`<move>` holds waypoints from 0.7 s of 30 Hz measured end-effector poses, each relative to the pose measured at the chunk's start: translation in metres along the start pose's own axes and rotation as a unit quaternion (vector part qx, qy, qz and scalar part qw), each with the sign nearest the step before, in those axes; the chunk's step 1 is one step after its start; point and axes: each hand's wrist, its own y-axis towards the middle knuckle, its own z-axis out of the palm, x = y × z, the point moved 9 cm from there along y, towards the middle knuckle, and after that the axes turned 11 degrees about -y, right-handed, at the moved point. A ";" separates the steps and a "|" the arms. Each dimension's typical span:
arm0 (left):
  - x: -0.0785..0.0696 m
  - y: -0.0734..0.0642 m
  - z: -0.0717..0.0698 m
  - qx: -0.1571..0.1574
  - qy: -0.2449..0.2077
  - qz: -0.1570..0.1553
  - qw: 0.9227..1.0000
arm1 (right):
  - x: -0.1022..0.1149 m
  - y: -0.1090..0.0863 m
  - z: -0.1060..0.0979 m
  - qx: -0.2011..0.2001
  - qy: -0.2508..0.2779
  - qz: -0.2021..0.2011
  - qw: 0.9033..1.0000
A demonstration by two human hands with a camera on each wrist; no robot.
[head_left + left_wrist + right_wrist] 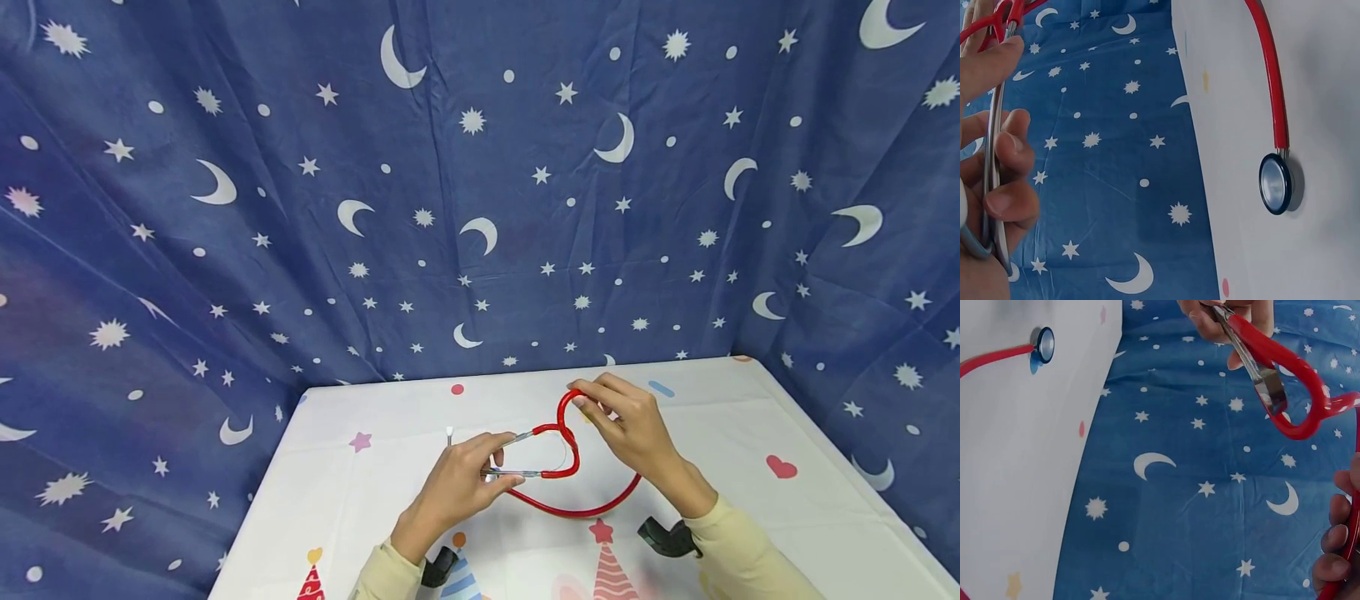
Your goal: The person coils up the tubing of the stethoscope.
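Note:
A stethoscope with red tubing (573,512) is held up in both hands, above the table. My left hand (465,475) grips its metal ear tubes (995,125), the fingers curled round them. Over on the right, my right hand (633,421) pinches the red tube a little past the Y-shaped fork. From there the tube loops down and back to the left, under the fork. The round chest piece (1275,184), silver with a dark rim, hangs or lies at the tube's far end by the white tabletop; its contact with the cloth cannot be told.
A white tablecloth (750,433) printed with party hats, stars and a heart covers the table. Behind and beside it hangs a blue curtain (525,208) with moons and stars. Black wrist mounts (667,537) sit at both sleeves.

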 end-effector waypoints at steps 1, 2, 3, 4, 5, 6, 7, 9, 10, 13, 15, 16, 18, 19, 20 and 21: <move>-0.001 0.000 0.000 0.001 0.000 0.002 1.000 | 0.001 0.000 0.002 0.003 0.000 -0.003 1.000; -0.003 0.000 0.001 0.001 0.000 0.005 1.000 | 0.002 0.001 0.003 0.007 0.003 -0.005 1.000; -0.004 0.000 0.001 0.003 -0.001 0.008 1.000 | 0.002 0.001 0.005 0.012 0.005 -0.005 1.000; -0.006 0.001 0.001 0.004 -0.003 0.010 1.000 | 0.002 0.001 0.008 0.018 0.007 -0.007 1.000; -0.008 0.001 0.002 0.006 -0.004 0.013 1.000 | 0.002 0.001 0.010 0.027 0.010 -0.007 1.000; -0.010 0.001 0.002 0.008 -0.004 0.016 1.000 | 0.001 0.001 0.013 0.038 0.013 -0.006 0.999; -0.012 0.002 0.003 0.011 -0.003 0.017 1.000 | 0.000 0.001 0.016 0.050 0.018 -0.006 0.999; -0.017 0.002 0.004 0.015 -0.007 0.022 1.000 | -0.001 -0.001 0.022 0.066 0.031 -0.013 0.997; -0.019 0.003 0.005 0.017 -0.007 0.024 1.000 | -0.002 -0.002 0.025 0.077 0.041 -0.014 0.996; -0.023 0.004 0.007 0.021 -0.006 0.030 0.999 | -0.003 -0.004 0.034 0.108 0.067 -0.020 0.992; -0.026 0.005 0.008 0.022 -0.005 0.036 0.999 | -0.003 -0.006 0.040 0.132 0.080 -0.018 0.988; -0.028 0.005 0.008 0.022 -0.004 0.038 0.999 | -0.004 -0.007 0.043 0.145 0.085 -0.014 0.986; -0.030 0.006 0.008 0.022 -0.006 0.039 0.999 | -0.005 -0.008 0.049 0.162 0.090 -0.010 0.983; -0.031 0.006 0.008 0.021 -0.007 0.040 0.999 | -0.006 -0.009 0.052 0.170 0.091 -0.008 0.981; -0.032 0.007 0.008 0.021 -0.008 0.040 0.999 | -0.006 -0.011 0.054 0.175 0.092 -0.007 0.980; -0.033 0.007 0.008 0.021 -0.010 0.039 0.999 | -0.007 -0.012 0.056 0.182 0.093 -0.004 0.979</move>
